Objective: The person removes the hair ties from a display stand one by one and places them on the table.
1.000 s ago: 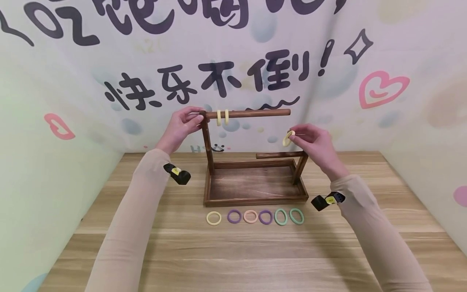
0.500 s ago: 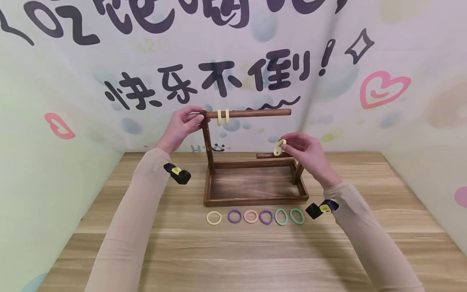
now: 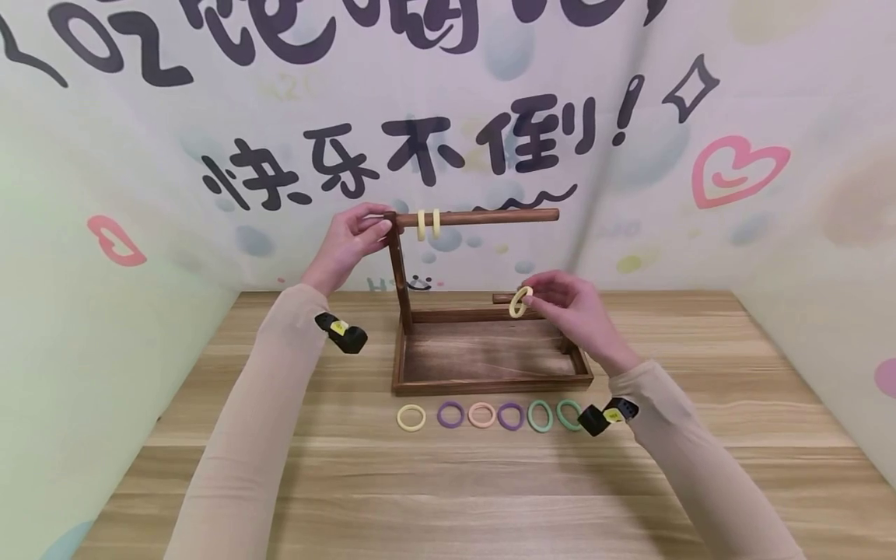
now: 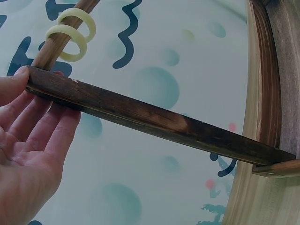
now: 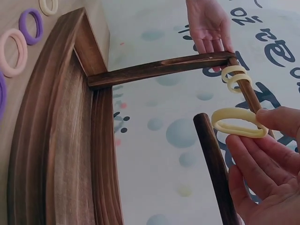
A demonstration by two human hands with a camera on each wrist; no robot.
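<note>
While the held ring (image 5: 234, 112), pale yellow, sits pinched at one edge in my right grip (image 3: 575, 311), it is near the free end of the lower bar (image 5: 213, 164) — beside it, not around it, and I can't tell whether they touch. I judge that edge pinch the weak point: if the ring catches on the bar's tip, it could twist out and drop into the tray (image 3: 490, 385) below the grip. A careless swing could also bring my knuckles against the lower bar and jolt the stand.

My right grip is closed to the ring's own thickness, thumb on one side, fingertips on the other. Across from it, my left grip (image 3: 353, 233) closes thumb and fingers around the top of the upright post (image 3: 400, 280); too much lean there might tip the stand. Just beside that grip, two yellow rings (image 3: 436, 225) hang around the upper bar (image 3: 497, 217), and a tilt could set them sliding. Nearer me than both grips, six loose rings (image 3: 481, 427) lie in a row on the tabletop (image 3: 420, 498) — the last green one partly covered by my right wrist camera (image 3: 595, 421).
</note>
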